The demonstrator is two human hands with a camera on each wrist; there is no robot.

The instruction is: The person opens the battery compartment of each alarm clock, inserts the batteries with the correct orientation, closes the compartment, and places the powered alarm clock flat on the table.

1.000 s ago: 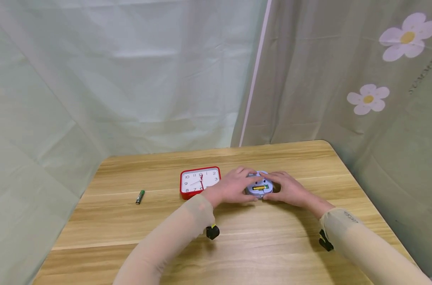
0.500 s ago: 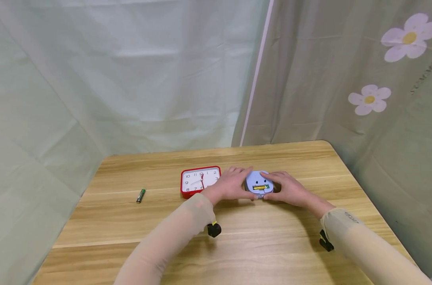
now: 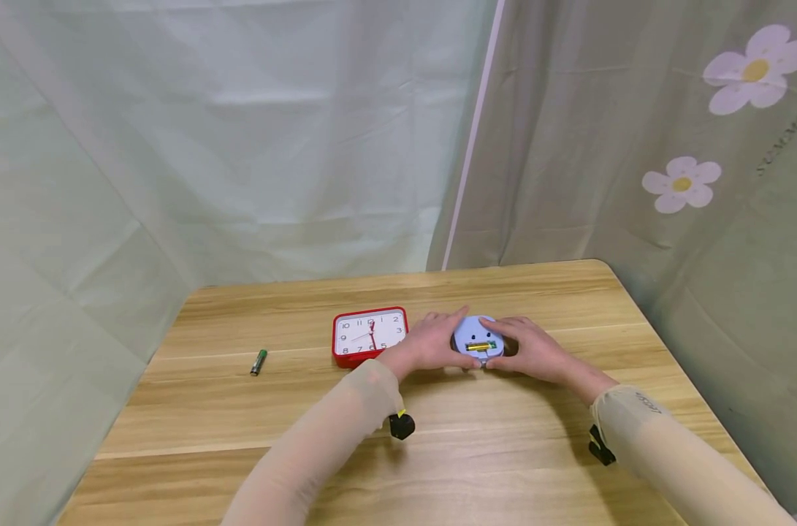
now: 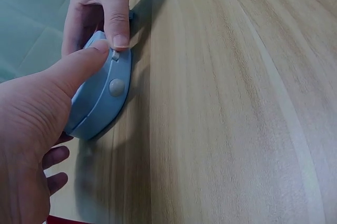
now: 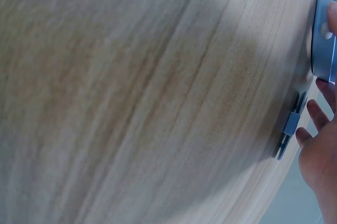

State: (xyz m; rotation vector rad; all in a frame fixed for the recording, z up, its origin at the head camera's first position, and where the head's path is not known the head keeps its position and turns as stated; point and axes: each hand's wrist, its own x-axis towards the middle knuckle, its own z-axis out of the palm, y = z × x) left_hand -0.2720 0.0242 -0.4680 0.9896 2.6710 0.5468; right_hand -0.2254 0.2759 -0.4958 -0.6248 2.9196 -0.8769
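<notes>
A small light-blue clock [image 3: 469,329] lies back side up on the table, its battery compartment uncovered. Inside sits a gold-and-green battery [image 3: 481,346]. My left hand [image 3: 433,345] holds the clock's left side, thumb along the near edge and fingers toward the far side. From the right my right hand [image 3: 532,351] grips it, thumb at the near edge and a finger on the back. In the left wrist view both thumbs press close together on the clock's side [image 4: 105,103]. A small blue piece like a battery cover [image 5: 291,123] lies beside the right hand.
A red square clock [image 3: 370,333] lies face up just left of my left hand, partly hidden by it. Farther left, a loose green-and-black battery [image 3: 258,362] lies on the wooden table [image 3: 293,431]. Curtains [image 3: 306,146] hang behind the table.
My left fingers have drawn back from over the clock's back to its left edge, and the left thumb has slid slightly right along the near edge. The right hand stays put.
</notes>
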